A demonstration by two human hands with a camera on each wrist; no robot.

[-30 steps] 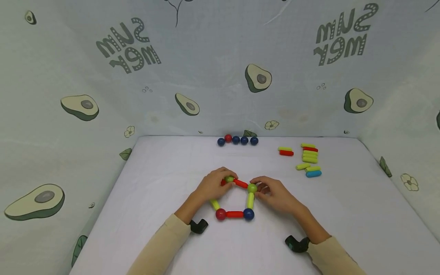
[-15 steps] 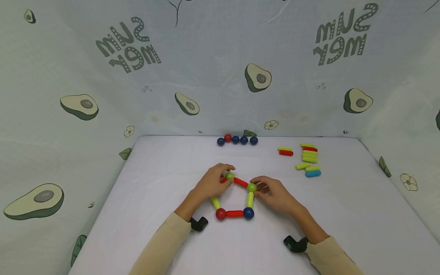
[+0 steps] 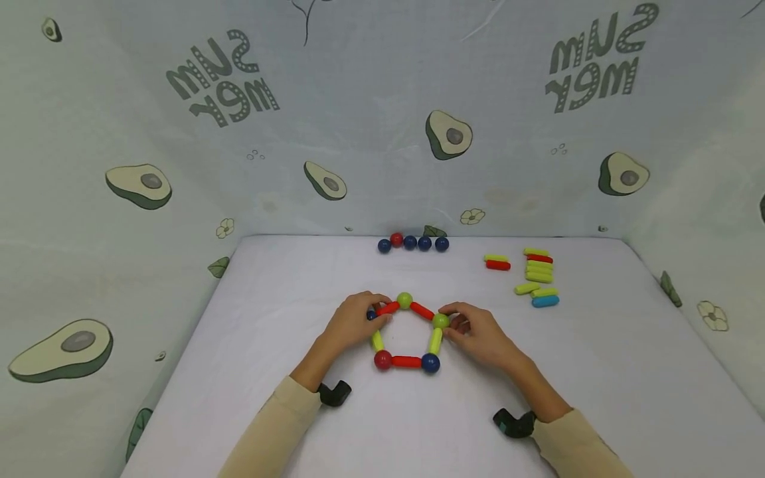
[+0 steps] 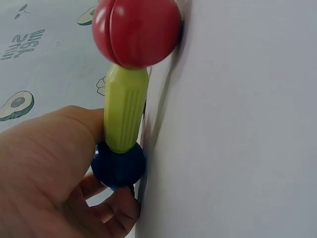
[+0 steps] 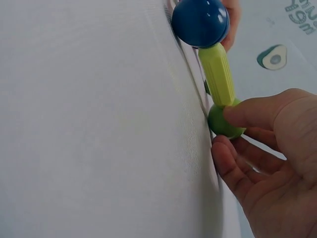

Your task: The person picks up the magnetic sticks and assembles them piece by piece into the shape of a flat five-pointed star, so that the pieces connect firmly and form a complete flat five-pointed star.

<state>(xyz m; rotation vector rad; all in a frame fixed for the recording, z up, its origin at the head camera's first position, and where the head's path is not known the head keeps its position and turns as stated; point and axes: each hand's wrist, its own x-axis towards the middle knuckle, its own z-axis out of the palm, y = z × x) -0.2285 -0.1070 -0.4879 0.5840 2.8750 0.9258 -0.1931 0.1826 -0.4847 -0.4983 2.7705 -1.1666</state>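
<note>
- On the white tabletop (image 3: 418, 425), between both hands, lies a five-sided ring (image 3: 407, 362): red and yellow-green rods joining glossy red, blue and green balls.
- The left hand (image 3: 354, 321) pinches the left blue ball (image 4: 119, 167), thumb and fingers nearly closed.
- The right hand (image 3: 481, 336) pinches the right green ball (image 5: 225, 123), though some fingers are partly hidden.
- "Summer" (image 3: 588, 86) reads mirrored, twice, on the cloth backdrop (image 3: 370, 86), among avocado prints (image 3: 449, 135).
- One yellow-green rod (image 4: 124, 109) shows grooved sides.
- Farther back lie five loose balls (image 3: 410, 243) and several loose rods (image 3: 539, 271).
</note>
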